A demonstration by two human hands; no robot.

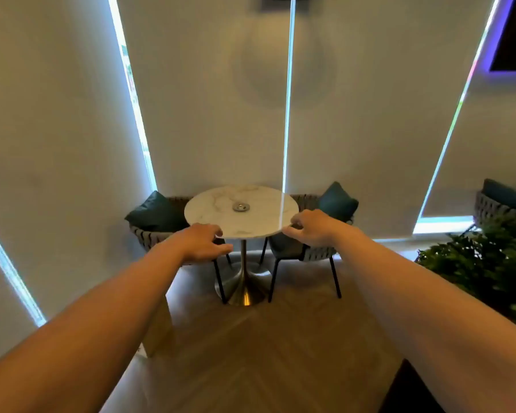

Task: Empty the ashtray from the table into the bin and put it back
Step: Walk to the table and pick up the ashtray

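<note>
Task not yet begun: ashtray (pixel 241 207) sits at centre frame on the round table (pixel 215 217). Left hand (pixel 201 242) and right hand (pixel 310 228), fingers loosely curled, grasp nothing. No bin visible.

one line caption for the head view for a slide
Both bare hands, left and right, reach empty toward a round marble table with a small metal ashtray near its centre.
</note>
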